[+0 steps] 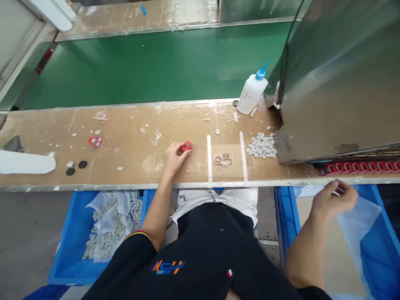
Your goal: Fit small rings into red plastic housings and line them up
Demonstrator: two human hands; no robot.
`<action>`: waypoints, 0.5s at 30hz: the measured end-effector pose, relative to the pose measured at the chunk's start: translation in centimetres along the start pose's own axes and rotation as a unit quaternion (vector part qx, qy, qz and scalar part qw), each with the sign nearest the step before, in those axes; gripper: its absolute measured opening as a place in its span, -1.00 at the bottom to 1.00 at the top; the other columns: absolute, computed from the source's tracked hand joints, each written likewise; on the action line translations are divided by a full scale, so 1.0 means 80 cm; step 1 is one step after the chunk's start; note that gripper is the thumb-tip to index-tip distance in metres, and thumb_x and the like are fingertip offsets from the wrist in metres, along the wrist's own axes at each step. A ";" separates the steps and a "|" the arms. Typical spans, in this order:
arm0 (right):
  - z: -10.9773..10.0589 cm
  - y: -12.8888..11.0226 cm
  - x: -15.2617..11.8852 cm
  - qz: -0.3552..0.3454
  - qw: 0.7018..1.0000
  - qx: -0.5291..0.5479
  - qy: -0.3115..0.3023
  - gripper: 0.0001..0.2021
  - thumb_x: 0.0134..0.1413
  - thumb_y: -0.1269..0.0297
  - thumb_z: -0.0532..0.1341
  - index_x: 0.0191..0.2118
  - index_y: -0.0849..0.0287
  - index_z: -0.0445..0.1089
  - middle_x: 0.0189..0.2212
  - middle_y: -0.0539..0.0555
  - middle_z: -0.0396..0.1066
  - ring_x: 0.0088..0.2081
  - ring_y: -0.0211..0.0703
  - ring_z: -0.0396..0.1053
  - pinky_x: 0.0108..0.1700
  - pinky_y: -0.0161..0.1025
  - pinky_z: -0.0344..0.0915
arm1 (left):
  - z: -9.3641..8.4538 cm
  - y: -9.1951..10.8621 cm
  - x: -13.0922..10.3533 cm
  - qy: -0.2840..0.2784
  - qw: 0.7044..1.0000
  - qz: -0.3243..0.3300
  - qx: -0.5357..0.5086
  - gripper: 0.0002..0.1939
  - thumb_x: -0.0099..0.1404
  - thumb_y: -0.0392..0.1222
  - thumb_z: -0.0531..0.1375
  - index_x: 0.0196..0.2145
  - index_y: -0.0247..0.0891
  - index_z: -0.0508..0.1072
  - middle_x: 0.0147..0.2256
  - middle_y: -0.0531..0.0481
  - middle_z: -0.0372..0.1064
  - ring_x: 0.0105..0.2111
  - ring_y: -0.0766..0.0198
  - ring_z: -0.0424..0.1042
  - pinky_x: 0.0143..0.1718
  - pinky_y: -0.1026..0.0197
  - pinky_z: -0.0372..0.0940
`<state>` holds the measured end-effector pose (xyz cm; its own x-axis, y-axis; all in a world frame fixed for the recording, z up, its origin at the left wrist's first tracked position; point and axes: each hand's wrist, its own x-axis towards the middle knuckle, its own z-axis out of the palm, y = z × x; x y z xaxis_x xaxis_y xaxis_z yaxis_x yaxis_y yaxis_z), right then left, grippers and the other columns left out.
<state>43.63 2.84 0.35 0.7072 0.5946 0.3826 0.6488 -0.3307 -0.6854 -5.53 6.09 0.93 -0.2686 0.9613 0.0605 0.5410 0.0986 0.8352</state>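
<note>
My left hand [173,160] rests over the cardboard-covered bench with its fingers closed on a small red plastic part [186,146] that has dark areas. My right hand [335,199] is off the bench's front edge at the right, above a blue bin [371,260]. Its fingers are pinched around a thin white stick [336,193], mostly hidden by the hand. Beyond that hand, a row of red parts [362,168] lies along the bench. Between two white tape strips, a small round cup [218,158] stands beside a scatter of tiny metal pieces [226,161].
A white bottle [252,93] with a blue nozzle stands at the back, near a large metal housing [337,79]. Small grey-white pieces [261,146] are heaped right of the tape. A green conveyor belt [156,66] runs behind. Another blue bin [67,250] sits lower left.
</note>
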 end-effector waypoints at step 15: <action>0.099 -0.182 -0.178 -0.248 0.820 0.240 -0.457 -0.75 0.26 0.13 0.22 -0.02 0.07 0.46 -0.27 0.11 0.48 -0.32 -0.06 0.42 -0.20 -0.08 0.45 | 0.036 0.010 -0.073 -0.154 0.872 -0.129 -0.445 -0.26 0.00 0.01 0.50 0.11 -0.17 0.40 -0.01 -0.14 0.51 -0.33 0.33 0.46 -0.29 0.25 0.37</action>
<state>21.92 5.00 -0.04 -0.2585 0.9421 0.2135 0.4517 0.3132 -0.8354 -1.22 1.27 -0.30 0.0114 0.9737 -0.2276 -0.3769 0.2150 0.9010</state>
